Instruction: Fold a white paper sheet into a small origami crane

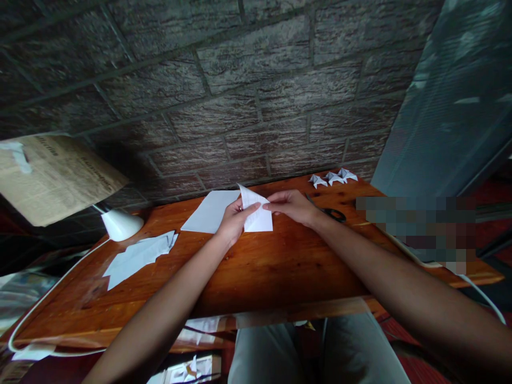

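Wooden table (256, 266) — folded paper (256, 213) pinched between both hands.

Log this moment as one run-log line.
left hand: pinching folded paper | right hand: pinching same paper | nearby: flat sheet, scissors, folded pieces

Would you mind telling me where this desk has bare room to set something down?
Bare wood lies between the hands and the desk's near edge, right of the paper scraps. The far side is crowded: white sheet, scissors, folded paper shapes.
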Tool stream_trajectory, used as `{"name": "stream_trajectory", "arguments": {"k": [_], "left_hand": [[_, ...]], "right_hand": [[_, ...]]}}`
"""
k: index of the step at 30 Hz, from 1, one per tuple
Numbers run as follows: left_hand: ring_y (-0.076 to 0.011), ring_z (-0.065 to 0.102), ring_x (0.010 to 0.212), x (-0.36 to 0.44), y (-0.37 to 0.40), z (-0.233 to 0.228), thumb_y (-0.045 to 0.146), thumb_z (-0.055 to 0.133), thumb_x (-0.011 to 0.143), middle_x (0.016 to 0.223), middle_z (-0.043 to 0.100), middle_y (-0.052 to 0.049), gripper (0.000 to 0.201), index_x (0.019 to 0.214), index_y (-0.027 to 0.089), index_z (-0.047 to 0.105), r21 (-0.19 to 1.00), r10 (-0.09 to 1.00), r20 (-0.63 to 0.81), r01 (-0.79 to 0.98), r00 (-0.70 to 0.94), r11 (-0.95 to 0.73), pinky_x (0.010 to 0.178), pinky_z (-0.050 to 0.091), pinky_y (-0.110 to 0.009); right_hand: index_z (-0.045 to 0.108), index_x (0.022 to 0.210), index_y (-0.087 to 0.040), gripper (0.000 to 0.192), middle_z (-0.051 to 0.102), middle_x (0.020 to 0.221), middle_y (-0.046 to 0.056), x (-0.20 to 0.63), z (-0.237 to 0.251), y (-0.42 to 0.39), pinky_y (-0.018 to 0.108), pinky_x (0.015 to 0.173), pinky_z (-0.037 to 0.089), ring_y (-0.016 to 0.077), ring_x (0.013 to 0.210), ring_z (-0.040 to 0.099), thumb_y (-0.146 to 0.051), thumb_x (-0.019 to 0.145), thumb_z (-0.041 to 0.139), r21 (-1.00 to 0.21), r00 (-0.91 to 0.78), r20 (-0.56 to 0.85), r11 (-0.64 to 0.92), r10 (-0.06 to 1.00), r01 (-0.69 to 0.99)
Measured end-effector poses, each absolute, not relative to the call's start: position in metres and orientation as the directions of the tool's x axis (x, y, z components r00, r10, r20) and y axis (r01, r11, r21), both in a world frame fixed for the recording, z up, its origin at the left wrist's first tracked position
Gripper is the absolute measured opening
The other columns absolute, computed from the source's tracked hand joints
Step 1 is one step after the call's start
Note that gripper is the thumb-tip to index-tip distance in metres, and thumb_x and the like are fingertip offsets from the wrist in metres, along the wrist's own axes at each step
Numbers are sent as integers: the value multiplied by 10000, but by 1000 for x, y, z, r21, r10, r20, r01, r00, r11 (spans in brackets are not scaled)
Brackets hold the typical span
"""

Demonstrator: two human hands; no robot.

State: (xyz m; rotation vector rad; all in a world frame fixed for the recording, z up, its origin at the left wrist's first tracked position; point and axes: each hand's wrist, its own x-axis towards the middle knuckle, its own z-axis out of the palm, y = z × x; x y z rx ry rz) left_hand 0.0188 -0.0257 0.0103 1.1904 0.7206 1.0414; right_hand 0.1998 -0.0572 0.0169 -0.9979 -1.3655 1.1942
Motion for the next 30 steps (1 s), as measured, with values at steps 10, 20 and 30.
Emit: {"name": "stream_trajectory", "arguments": {"k": [10,20,30], "left_hand": [[-161,669,705,18,-19,6,466,835,627,839,756,-59,446,904,137,718,953,939,127,-302,318,-27,716,520,-291],[-143,653,672,18,-22,12,452,846,612,804,744,-34,422,869,152,700,950,941,125,-313,313,-22,698,498,-278],[-120,644,657,15,-18,17,407,845,627,753,718,-3,357,824,161,676,927,947,152,-374,283,-37,679,496,-252]], "right_hand": [[748,800,-151,310,743,793,27,197,14,-56,283,711,483,142,713,630,-368,595,833,-975,-130,222,219,966,-35],[749,820,-147,281,732,789,28,194,15,-59,282,708,472,142,709,619,-352,635,801,-971,-131,241,239,962,-29],[759,829,-150,282,728,779,27,194,18,-61,258,656,443,126,677,596,-374,660,783,-979,-179,202,206,963,6]]}}
